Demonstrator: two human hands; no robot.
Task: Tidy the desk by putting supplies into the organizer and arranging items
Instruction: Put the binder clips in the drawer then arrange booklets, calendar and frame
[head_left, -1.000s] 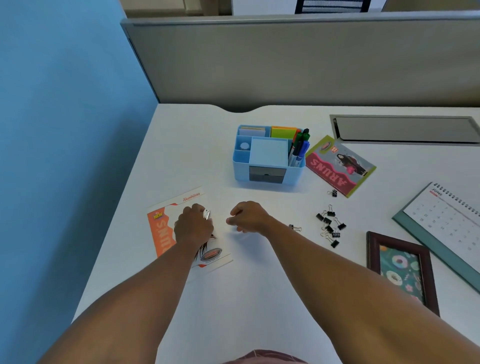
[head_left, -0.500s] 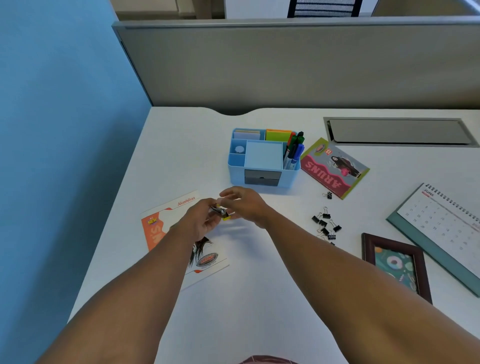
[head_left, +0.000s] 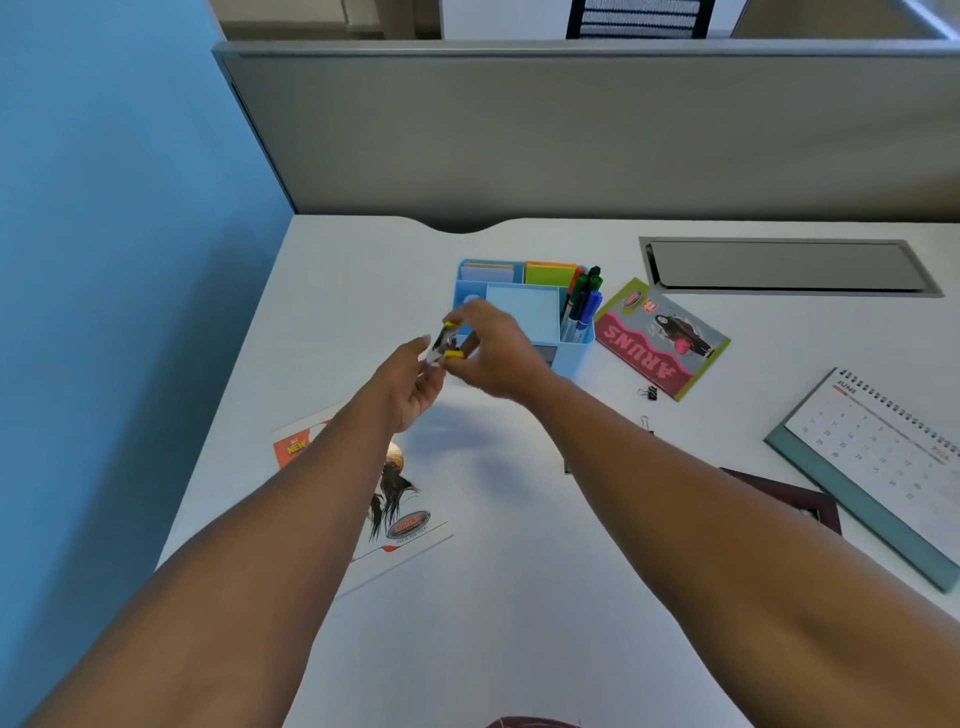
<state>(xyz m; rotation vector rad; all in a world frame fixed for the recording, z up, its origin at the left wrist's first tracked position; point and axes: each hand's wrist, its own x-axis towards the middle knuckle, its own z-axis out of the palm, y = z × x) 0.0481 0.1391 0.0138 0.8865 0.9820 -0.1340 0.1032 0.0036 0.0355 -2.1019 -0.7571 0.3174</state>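
Bench (head_left: 519, 597) runs out of frame at the right & bottom; calendar (head_left: 883, 457) cut off at the right edge, picture frame (head_left: 795, 499) mostly hidden behind right forearm, orange leaflet (head_left: 400, 525) partly under left forearm. Blue organizer (head_left: 566, 322) front is blocked by the hands. Small item w/ yellow ends (head_left: 448, 340) is blurred, can't tell what it is; it's held in the air just in front of the organizer. Right hand (head_left: 493, 353) grip pinches it w/ curled fingers; left hand (head_left: 415, 384) fingers close round its lower end.

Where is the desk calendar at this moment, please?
In the head view, the desk calendar lies at the desk's right edge, right of the pink flyer and beside the dark picture frame.
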